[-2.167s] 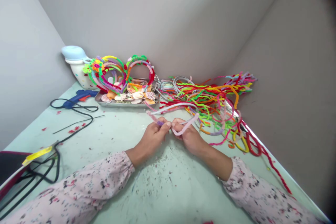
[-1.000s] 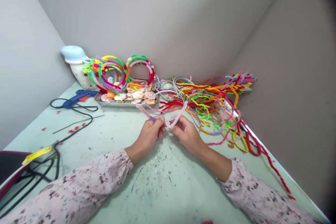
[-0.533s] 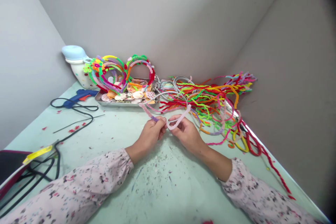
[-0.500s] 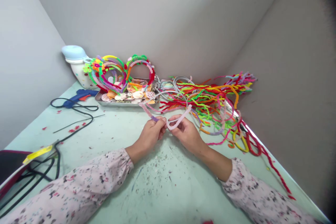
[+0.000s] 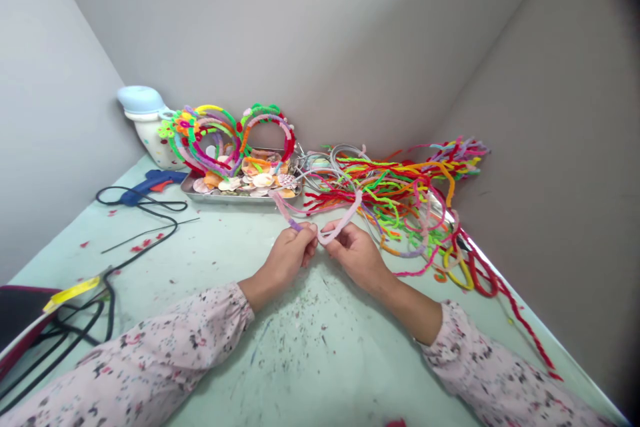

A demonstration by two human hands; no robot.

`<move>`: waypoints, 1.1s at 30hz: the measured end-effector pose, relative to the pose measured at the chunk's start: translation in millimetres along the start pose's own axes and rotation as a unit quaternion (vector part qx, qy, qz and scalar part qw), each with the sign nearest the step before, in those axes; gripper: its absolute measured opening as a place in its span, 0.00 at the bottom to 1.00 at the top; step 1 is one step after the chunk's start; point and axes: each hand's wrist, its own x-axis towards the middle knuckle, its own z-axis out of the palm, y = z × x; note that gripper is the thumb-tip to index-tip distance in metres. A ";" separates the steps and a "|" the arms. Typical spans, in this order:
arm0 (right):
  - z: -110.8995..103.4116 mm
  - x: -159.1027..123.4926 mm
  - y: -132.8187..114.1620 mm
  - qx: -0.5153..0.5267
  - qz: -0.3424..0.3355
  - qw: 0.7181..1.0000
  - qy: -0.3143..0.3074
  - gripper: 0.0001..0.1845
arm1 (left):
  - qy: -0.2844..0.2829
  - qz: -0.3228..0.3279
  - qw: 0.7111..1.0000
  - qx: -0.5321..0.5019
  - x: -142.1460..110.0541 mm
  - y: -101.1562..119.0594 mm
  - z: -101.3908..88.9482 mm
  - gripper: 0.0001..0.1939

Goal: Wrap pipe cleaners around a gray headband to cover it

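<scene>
Near the middle of the table, my left hand (image 5: 291,251) is closed, pinching a thin grey headband (image 5: 324,177) beside its purple-wrapped stretch. Pink fuzzy wrapping covers the band beyond the purple, toward the tray. A pale pink pipe cleaner (image 5: 344,219) curves up from between my fingertips. My right hand (image 5: 359,255) is closed around this pipe cleaner near its bend, thumb and fingers pinched close to my left fingertips. Exactly where the pipe cleaner meets the band is hidden by my fingers.
A metal tray (image 5: 225,199) holds shells (image 5: 263,180), with decorated headbands (image 5: 267,117) on top. Left of it are a blue glue gun (image 5: 150,185), its black cord (image 5: 167,233) and a blue-lidded white container (image 5: 150,130). Many colourful pipe cleaners (image 5: 400,180) lie at the right.
The pale pink pipe cleaner's upper end has shifted slightly up and left, and its bend near my fingertips looks tighter. Both hands keep nearly the same place.
</scene>
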 end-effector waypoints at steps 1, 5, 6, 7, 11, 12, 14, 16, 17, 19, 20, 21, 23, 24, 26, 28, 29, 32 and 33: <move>0.3 0.1 0.5 0.005 -0.003 1.000 -0.004 0.09 | 0.001 -0.002 1.000 -0.001 0.3 -0.4 -0.1 0.18; 0.8 0.7 2.9 0.018 -0.006 1.000 -0.011 0.10 | 0.002 -0.004 1.000 0.005 1.8 -2.8 -0.5 0.19; 0.7 0.8 3.4 0.018 -0.007 1.000 -0.009 0.10 | 0.001 -0.002 1.000 0.008 2.0 -3.5 -0.7 0.19; 0.5 1.0 3.8 0.017 -0.008 1.000 -0.008 0.10 | 0.000 -0.001 1.000 0.012 2.2 -4.1 -0.9 0.20; -0.1 1.0 4.1 0.014 -0.012 1.000 -0.007 0.10 | -0.012 0.005 1.000 0.016 2.5 -5.8 -1.9 0.21; -0.1 1.0 4.0 0.014 -0.011 1.000 -0.006 0.10 | -0.014 0.007 1.000 0.017 2.4 -5.9 -2.1 0.21; 0.0 0.9 3.6 0.015 -0.008 1.000 -0.003 0.10 | -0.018 0.012 1.000 0.021 2.2 -5.8 -2.3 0.21; 0.1 0.8 3.1 0.014 -0.006 1.000 0.000 0.11 | -0.021 0.015 0.999 0.025 2.1 -5.8 -2.3 0.21; 0.2 0.7 2.6 0.013 -0.005 1.000 0.001 0.11 | -0.023 0.016 0.999 0.024 2.1 -6.0 -2.3 0.21; 0.4 0.7 1.7 0.013 0.002 1.000 0.006 0.12 | -0.025 0.016 0.999 0.019 2.4 -6.6 -2.2 0.20; 0.4 0.6 1.2 0.014 0.006 1.000 0.009 0.12 | -0.026 0.017 0.999 0.018 2.6 -7.1 -2.1 0.20; 0.5 0.6 0.8 0.016 0.010 1.000 0.011 0.12 | -0.026 0.018 0.999 0.019 2.9 -7.5 -2.0 0.20; 0.7 0.7 0.5 0.019 0.018 1.000 0.012 0.12 | -0.027 0.020 0.999 0.020 3.3 -8.3 -1.9 0.21; 0.6 0.7 0.6 0.021 0.021 0.999 0.012 0.12 | -0.028 0.021 0.999 0.021 3.4 -8.5 -1.8 0.21; 0.4 0.9 1.1 0.025 0.026 0.999 0.011 0.12 | -0.029 0.021 0.999 0.021 3.2 -8.5 -1.8 0.21; -0.2 1.1 1.3 0.026 0.030 0.999 0.011 0.12 | -0.030 0.023 0.999 0.022 2.8 -8.1 -1.8 0.20; -0.5 1.1 1.2 0.026 0.032 0.999 0.011 0.12 | -0.030 0.024 0.999 0.022 2.6 -7.9 -1.8 0.20; -1.4 1.2 -0.3 0.025 0.047 0.999 0.012 0.13 | -0.031 0.025 0.999 0.021 2.4 -8.0 -1.7 0.20; -1.6 1.2 -1.0 0.025 0.052 0.998 0.011 0.13 | -0.031 0.026 0.999 0.021 2.4 -8.4 -1.8 0.20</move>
